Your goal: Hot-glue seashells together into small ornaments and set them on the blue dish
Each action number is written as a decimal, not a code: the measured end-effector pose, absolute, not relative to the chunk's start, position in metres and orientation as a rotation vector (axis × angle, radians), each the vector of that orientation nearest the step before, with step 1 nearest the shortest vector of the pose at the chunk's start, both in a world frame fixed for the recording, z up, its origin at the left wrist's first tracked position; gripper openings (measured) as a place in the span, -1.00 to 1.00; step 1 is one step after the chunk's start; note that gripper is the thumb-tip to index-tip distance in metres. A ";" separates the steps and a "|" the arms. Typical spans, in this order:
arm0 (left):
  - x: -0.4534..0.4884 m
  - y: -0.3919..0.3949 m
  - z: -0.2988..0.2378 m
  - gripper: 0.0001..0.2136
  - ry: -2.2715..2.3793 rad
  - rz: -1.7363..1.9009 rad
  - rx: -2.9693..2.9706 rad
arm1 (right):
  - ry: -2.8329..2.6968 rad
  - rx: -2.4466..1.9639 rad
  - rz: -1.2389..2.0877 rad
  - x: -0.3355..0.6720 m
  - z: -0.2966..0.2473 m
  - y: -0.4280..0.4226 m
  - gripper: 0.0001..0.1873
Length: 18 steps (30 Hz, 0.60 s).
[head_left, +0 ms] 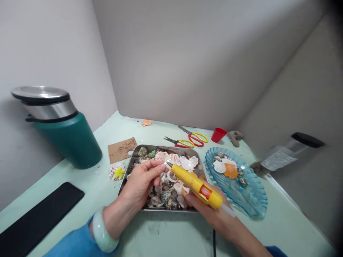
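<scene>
My left hand [141, 182] pinches a small white shell [168, 161] over the metal tray [134, 157], which is full of mixed seashells. My right hand [211, 210] grips a yellow glue gun [197, 185] whose nozzle points left and meets the pinched shell. A pale green bangle [103, 232] circles my left wrist, and a blue sleeve covers the forearm. Both hands hover above the tray's front half.
A blue glass dish [252, 196] with a few shells lies right of the tray. Behind stand two pairs of scissors [191, 139], a red cup [218, 134] and a cardboard piece [122, 150]. A green flask [63, 128] and a black pad [37, 217] are left; a clear jar [292, 150] right.
</scene>
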<state>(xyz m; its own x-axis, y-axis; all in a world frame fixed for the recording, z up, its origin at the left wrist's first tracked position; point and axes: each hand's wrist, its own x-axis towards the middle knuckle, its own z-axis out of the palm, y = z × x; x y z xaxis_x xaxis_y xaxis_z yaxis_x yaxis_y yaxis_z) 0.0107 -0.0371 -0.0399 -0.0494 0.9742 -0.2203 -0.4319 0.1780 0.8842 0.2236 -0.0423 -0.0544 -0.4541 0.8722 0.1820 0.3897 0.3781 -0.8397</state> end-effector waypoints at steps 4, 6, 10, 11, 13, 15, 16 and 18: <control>0.010 -0.038 -0.038 -0.76 1.056 1.294 0.684 | -1.936 -1.077 1.018 0.222 -0.054 -0.042 -0.76; 0.010 -0.038 -0.038 -0.75 1.082 1.290 0.667 | -1.939 -1.063 1.003 0.222 -0.053 -0.042 -0.78; 0.010 -0.037 -0.038 -0.75 1.122 1.277 0.645 | -1.977 -0.998 0.952 0.222 -0.048 -0.042 -0.82; 0.010 -0.037 -0.038 -0.74 1.131 1.276 0.640 | -1.991 -0.988 0.929 0.223 -0.047 -0.042 -0.82; 0.010 -0.036 -0.037 -0.72 1.149 1.272 0.628 | -2.014 -0.972 0.892 0.223 -0.046 -0.041 -0.83; 0.011 -0.036 -0.036 -0.69 1.169 1.275 0.610 | -2.038 -0.955 0.864 0.224 -0.047 -0.041 -0.83; 0.011 -0.035 -0.036 -0.68 1.181 1.281 0.600 | -2.046 -0.947 0.847 0.224 -0.049 -0.040 -0.83; 0.011 -0.034 -0.036 -0.68 1.198 1.288 0.589 | -2.054 -0.937 0.817 0.225 -0.052 -0.040 -0.80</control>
